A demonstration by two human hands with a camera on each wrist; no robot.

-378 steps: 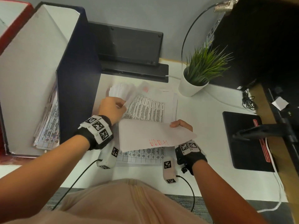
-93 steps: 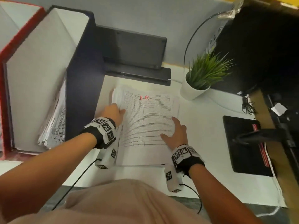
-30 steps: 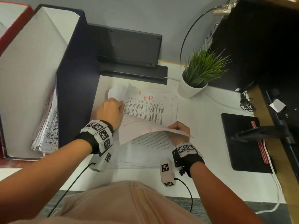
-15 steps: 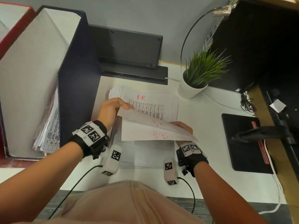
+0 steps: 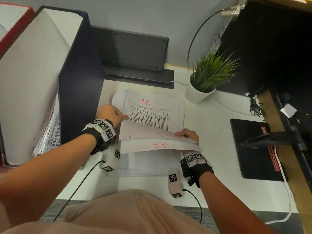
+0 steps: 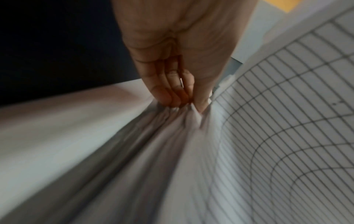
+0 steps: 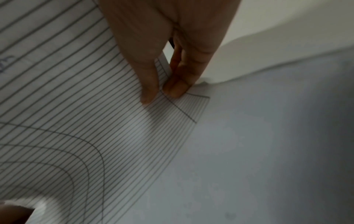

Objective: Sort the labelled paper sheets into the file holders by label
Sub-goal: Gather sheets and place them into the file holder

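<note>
Pinching the lifted sheets (image 5: 157, 141) at both edges, I am holding left hand (image 5: 110, 114) and right hand (image 5: 187, 135) in a closed grip above the stack (image 5: 152, 114) on the worktop (image 5: 211, 119), red "H.R" showing, navy file holder (image 5: 79, 78) just left.

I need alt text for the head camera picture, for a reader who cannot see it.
Seen from above, the left hand and right hand lift a few sheets off a paper stack on a white desk; the exposed page reads "H.R" in red. A dark file holder stands left, a potted plant behind.
</note>
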